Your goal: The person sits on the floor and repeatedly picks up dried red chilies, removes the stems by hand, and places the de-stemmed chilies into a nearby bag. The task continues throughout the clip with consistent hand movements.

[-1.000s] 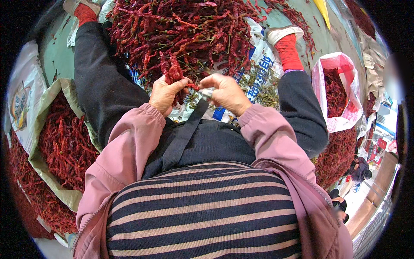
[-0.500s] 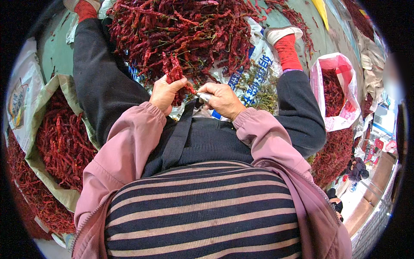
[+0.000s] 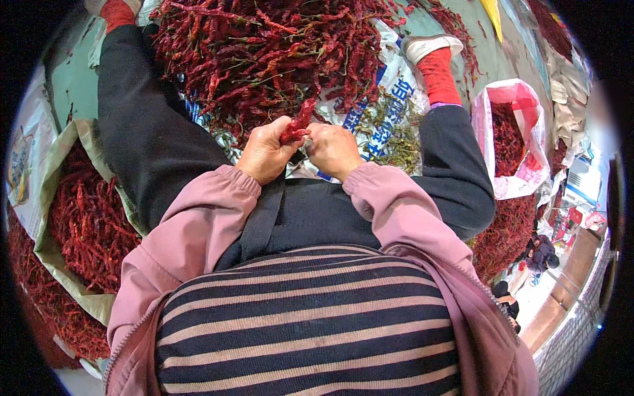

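Dried chilies [image 3: 298,124] held between two bare hands

The left hand [image 3: 266,150] has its grip closed, thumb and fingers pinching the small bunch of wrinkled, glossy red chilies, whose upper end sticks up. The right hand [image 3: 335,150] has its fingers curled in at the bunch's lower end; I cannot tell whether its grip pinches a stem or is only pressed together. The bunch is held above the near edge of a thin, creased plastic sheet [image 3: 389,49], white with bold blue printed characters.

A big heap [image 3: 264,53] of long, shrivelled chilies covers much of the sheet, whose right edge shows past it. Toward that edge lies a loose scatter of dry, brownish-green stems [image 3: 396,142]. The smooth grey-green floor [image 3: 489,63] shows beyond.

At left, a pale green sack [image 3: 41,221] with a soft rolled rim gapes over more chilies; a white bag [image 3: 30,135] beside it carries a printed picture and lettering, too warped to read. At right, a pink-and-white plastic bag [image 3: 483,132] stands open, also holding chilies.
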Available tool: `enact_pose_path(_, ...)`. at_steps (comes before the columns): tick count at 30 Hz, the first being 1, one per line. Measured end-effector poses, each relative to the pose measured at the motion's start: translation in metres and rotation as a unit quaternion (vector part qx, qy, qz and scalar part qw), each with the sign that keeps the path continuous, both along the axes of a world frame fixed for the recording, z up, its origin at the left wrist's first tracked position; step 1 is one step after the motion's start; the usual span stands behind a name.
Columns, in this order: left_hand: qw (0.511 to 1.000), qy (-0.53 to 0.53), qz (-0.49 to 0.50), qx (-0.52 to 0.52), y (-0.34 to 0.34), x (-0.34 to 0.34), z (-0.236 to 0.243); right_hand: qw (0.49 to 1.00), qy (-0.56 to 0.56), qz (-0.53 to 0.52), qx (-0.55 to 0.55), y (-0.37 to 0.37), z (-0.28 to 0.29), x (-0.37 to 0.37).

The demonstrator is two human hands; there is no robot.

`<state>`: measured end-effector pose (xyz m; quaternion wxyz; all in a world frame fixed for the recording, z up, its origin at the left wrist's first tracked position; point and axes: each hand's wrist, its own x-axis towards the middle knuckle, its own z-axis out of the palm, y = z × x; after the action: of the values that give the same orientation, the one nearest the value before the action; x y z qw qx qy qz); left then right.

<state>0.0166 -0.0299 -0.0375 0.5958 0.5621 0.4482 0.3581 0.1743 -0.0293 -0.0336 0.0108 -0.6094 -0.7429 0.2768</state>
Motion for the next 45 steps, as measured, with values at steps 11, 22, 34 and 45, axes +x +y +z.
enact_pose_path(11,0.917,-0.256,0.145,-0.269,0.015,-0.014,-0.001,0.997,-0.056,0.028,0.05,-0.014,-0.035,0.047)
enact_pose_path(22,0.937,-0.121,0.159,-0.288,0.009,-0.022,-0.002,0.997,-0.028,0.054,0.052,-0.006,-0.047,0.047)
enact_pose_path(34,0.908,-0.194,0.096,-0.359,0.001,-0.006,-0.003,0.747,0.496,-0.328,-0.295,-0.006,-0.006,0.005)
enact_pose_path(45,0.933,-0.117,0.08,-0.33,0.0,-0.01,-0.007,0.772,0.5,-0.316,-0.235,-0.002,0.001,0.002)
